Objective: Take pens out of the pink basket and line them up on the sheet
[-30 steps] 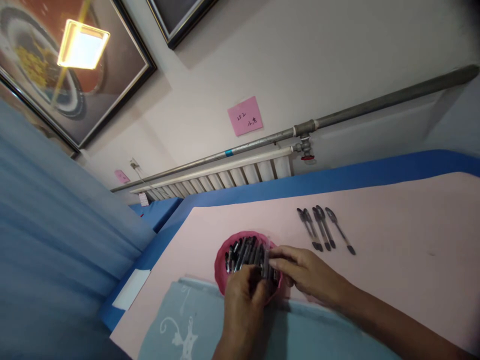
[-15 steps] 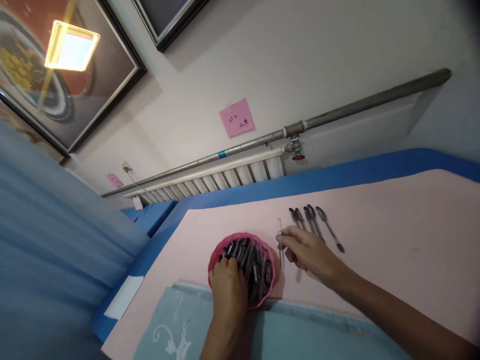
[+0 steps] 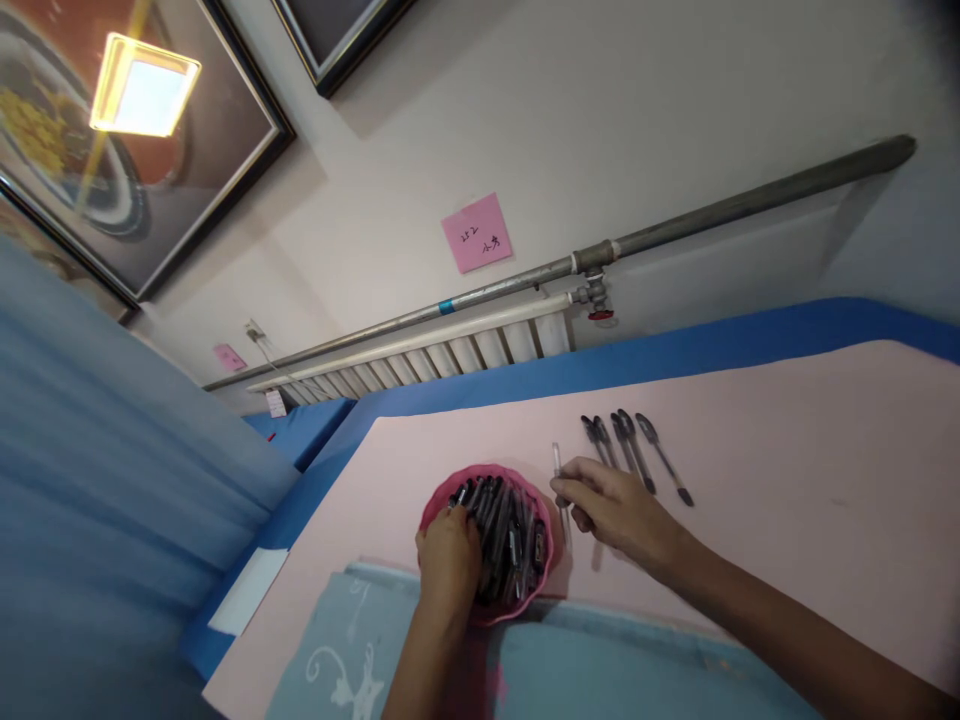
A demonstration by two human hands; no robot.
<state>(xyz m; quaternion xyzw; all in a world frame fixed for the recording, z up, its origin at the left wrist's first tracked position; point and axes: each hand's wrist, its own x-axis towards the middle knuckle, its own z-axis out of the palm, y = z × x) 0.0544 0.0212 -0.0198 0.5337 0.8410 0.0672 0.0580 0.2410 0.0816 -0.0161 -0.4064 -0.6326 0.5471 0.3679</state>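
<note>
A round pink basket point(image 3: 550, 560) holds many pens point(image 3: 499, 530) with dark caps and clear or grey barrels. My left hand point(image 3: 448, 555) reaches over its left side, fingers curled down at the pens; the fingertips and anything in them are hidden. Just right of the basket, my right hand point(image 3: 604, 500) pinches a thin clear pen barrel point(image 3: 556, 458) between thumb and forefinger, held nearly upright. Behind that hand several black-capped pens point(image 3: 628, 445) lie side by side on the pink sheet, one pen point(image 3: 666, 460) set apart to the right.
A pink sheet point(image 3: 787, 450) covers the blue-edged table point(image 3: 712, 340). Pale blue patterned cloth point(image 3: 600, 665) lies along the near side. White paper point(image 3: 249, 590) is at the left edge, beside a blue curtain point(image 3: 112, 450). Behind are a radiator point(image 3: 480, 350) and a pipe point(image 3: 697, 220).
My left hand has shifted slightly left at the basket, uncovering more pens. My right hand keeps its pinch on the clear pen barrel and has hardly moved.
</note>
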